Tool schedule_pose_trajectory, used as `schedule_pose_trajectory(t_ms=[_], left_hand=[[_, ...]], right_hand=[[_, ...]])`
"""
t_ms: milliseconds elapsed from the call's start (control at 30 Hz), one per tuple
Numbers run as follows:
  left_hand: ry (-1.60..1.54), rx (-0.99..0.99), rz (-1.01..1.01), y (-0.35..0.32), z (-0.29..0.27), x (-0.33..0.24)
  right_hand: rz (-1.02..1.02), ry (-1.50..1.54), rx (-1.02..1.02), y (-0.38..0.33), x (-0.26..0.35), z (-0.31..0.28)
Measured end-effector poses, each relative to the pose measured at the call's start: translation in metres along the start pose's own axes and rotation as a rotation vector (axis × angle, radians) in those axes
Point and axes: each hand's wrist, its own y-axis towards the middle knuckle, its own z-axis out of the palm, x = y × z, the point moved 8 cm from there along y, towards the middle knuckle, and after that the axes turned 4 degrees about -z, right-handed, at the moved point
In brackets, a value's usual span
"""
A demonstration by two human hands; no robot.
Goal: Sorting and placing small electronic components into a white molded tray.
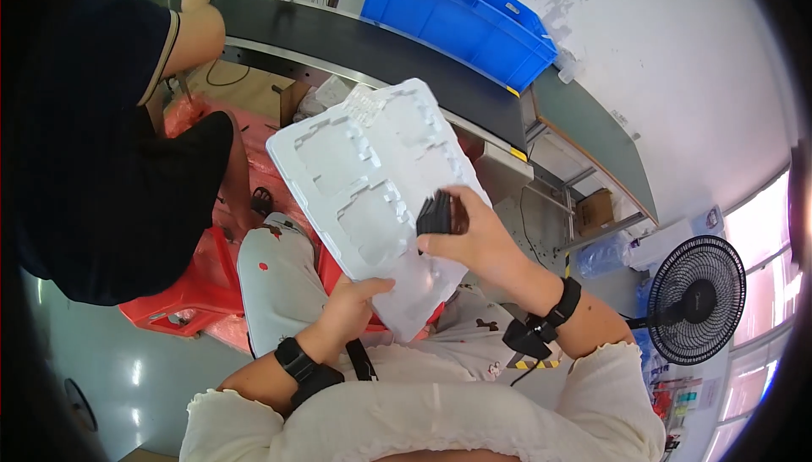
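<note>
1. One white tray (396, 173) lies over the person's lap, at the middle of the view; its long axis runs from 11 o'clock to 5 o'clock, its far short edge facing 11 o'clock.
2. Four recesses show clearly in the tray; any nearer 5 o'clock are hard to make out.
3. The left hand (348, 310) grips the tray's edge at 7 o'clock, thumb on top, the other fingers mostly hidden beneath.
4. The right hand (475, 238) is closed around a black piece (435, 215), thumb on the near side, fingers curled over the far side.
5. The black piece is over the tray's 4 o'clock side, long axis roughly 1 to 7 o'clock. Whether it is one ribbed part or several stacked, or touches the tray, I cannot tell.
6. Two wristbands show, one left (294, 360), one right (562, 303).
7. Around these: one blue bin (457, 18) at 12 to 1 o'clock, one co-worker (110, 158) at 9 to 10, one red stool (190, 297) at 8, one black fan (698, 297) between 3 and 4.
</note>
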Motion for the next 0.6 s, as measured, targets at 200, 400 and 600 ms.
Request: schedule_pose_trajectory(t_ms=[200,400,600], left_hand=[[-0.014,0.014,-0.038,-0.010,-0.004,-0.018],[-0.053,0.002,-0.161,-0.020,-0.015,-0.018],[-0.102,0.009,-0.176,-0.030,-0.011,-0.021]], right_hand=[[-0.653,-0.764,0.306,0.004,0.069,0.044],[-0.783,-1.003,0.497,0.004,0.070,0.075],[-0.663,-0.874,0.476,0.006,0.078,0.060]])
